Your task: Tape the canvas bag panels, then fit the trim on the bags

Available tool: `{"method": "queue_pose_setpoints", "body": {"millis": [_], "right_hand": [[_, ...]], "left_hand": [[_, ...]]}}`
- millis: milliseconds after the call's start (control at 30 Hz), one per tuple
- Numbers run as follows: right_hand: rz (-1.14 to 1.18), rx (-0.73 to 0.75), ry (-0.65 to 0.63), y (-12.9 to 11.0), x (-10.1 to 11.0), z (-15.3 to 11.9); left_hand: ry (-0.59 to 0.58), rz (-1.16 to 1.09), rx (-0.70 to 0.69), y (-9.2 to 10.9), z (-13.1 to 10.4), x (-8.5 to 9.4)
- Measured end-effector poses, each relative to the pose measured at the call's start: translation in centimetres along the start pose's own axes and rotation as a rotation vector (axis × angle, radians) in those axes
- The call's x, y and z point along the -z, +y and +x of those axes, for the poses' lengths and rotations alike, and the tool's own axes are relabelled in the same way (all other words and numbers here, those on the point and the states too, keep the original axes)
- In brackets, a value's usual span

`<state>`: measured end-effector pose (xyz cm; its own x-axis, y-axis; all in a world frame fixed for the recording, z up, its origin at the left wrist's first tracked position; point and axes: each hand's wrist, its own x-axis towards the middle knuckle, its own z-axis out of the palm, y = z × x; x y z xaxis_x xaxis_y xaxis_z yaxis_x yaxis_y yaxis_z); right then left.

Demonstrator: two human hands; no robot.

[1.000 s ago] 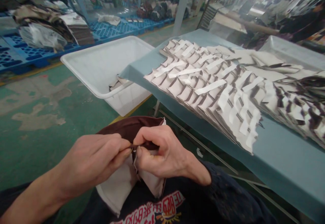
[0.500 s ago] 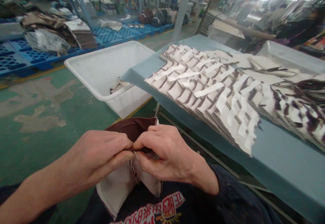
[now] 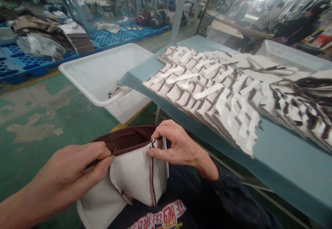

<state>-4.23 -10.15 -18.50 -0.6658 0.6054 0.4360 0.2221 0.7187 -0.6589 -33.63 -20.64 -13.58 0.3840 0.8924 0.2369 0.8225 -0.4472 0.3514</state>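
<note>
A sewn fabric piece [image 3: 133, 170], off-white outside with a dark brown inner side, hangs over my lap at the lower middle. My left hand [image 3: 85, 163] pinches its upper edge on the left, thumb against fingers. At the right, my right hand [image 3: 172, 144] grips the same edge beside a vertical seam with a dark strip. The brown inner side shows between the two hands, and the off-white panels fall below them.
A blue-grey table [image 3: 285, 163] at the right bears overlapping off-white pieces [image 3: 207, 83] with white strips. Left of it stands a white bin [image 3: 103, 73] with some fabric inside. Blue pallets [image 3: 109, 37] and shelves lie behind; a person [image 3: 295, 28] is at the far right.
My hands have moved apart along the edge, the left one leftward and the right one slightly up. The fabric between them is now spread, showing more of its off-white panel and seam.
</note>
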Motion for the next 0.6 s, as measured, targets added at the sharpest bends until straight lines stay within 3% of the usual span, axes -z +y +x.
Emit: {"method": "queue_pose_setpoints", "body": {"millis": [133, 300, 433, 600], "right_hand": [[-0.041, 0.022, 0.046, -0.8, 0.1, 0.2], [-0.058, 0.060, 0.063, -2.5, 1.2, 0.6], [0.108, 0.078, 0.044, -3.7, 1.5, 0.9], [0.267, 0.066, -0.016, -4.7, 1.6, 1.6]], "left_hand": [[0.052, -0.083, 0.045, -1.1, -0.1, -0.1], [0.026, -0.236, 0.137, -2.4, 0.1, 0.0], [0.043, -0.279, 0.064, -3.2, 0.8, -0.2], [0.063, -0.352, -0.106, -2.2, 2.6, -0.9]]}}
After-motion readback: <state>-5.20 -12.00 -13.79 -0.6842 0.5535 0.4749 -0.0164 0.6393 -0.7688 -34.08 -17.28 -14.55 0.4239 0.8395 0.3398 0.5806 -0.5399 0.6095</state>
